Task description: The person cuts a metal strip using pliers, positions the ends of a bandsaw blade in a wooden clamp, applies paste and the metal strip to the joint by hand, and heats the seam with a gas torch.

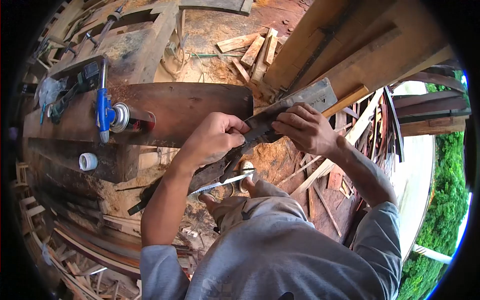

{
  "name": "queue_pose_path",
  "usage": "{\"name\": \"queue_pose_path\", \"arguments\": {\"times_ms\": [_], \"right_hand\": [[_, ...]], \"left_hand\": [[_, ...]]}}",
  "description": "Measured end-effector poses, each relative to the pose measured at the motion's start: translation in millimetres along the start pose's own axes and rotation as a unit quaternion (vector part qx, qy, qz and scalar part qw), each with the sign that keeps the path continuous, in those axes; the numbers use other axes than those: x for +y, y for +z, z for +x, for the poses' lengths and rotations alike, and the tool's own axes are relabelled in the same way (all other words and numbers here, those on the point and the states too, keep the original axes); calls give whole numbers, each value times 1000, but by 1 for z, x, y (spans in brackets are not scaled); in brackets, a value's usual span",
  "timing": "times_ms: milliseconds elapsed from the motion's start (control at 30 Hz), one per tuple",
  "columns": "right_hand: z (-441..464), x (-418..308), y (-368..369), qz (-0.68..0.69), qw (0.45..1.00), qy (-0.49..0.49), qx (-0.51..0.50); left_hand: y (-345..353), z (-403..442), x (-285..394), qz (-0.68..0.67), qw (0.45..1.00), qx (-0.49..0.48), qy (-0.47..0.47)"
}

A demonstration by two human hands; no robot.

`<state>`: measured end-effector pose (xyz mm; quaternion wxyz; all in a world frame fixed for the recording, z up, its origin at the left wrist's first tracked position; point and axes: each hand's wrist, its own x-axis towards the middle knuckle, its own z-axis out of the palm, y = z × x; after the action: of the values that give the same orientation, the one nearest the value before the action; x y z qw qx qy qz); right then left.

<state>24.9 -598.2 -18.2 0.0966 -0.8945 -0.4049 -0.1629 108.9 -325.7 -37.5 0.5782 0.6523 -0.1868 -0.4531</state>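
Note:
My right hand (307,127) grips a long, flat, dark strip (320,95) with a bare grey end. Part of the strip's lower edge looks toothed. At its other end, the fingers of my left hand (214,137) are pinched together against it; what lies between them is hidden. Below my hands, a pale toothed blade (222,184) slants above my feet. Behind the left hand is a wide dark board (200,100). A blue gas torch head (104,115) on a canister (137,121) lies on that board.
A white roll or cap (88,161) sits on a dark beam to the left. Wood offcuts (252,52) lie on the floor ahead. Large planks (350,45) lean at upper right. Thin strips and scraps (370,135) pile up to the right, and more timber (95,245) lies at lower left.

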Motion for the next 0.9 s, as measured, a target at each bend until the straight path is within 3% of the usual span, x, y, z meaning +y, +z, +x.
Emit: {"name": "queue_pose_path", "arguments": {"times_ms": [133,233,267,333,433,600,667,700,733,767,867,900], "right_hand": [[8,-7,3,26,999,20,37],[19,-22,3,100,977,178,63],[20,-25,2,100,977,180,64],[23,-28,-1,138,951,273,49],[26,-30,-3,161,937,308,40],[18,-33,-3,109,937,328,52],[9,-23,-2,157,957,232,73],[4,-23,-21,172,927,319,98],[-12,-13,-25,287,842,410,200],[-21,-3,-40,107,879,419,202],[-37,13,-60,41,925,351,139],[-41,18,-52,34,957,264,115]], "left_hand": [[0,0,-1,3,1000,-8,1],[0,1,0,16,1000,-7,5],[1,0,1,17,1000,-8,5],[1,-1,5,24,1000,-1,-9],[1,3,-3,-7,1000,-9,0],[1,-1,3,-44,999,-24,7],[6,-6,13,-70,997,-11,-20],[3,-3,11,-69,997,-11,-16],[2,-1,5,-58,998,-9,2],[2,0,-1,-51,999,-4,18],[2,1,-2,-24,999,-2,25],[2,0,-1,-24,999,-1,25]]}}
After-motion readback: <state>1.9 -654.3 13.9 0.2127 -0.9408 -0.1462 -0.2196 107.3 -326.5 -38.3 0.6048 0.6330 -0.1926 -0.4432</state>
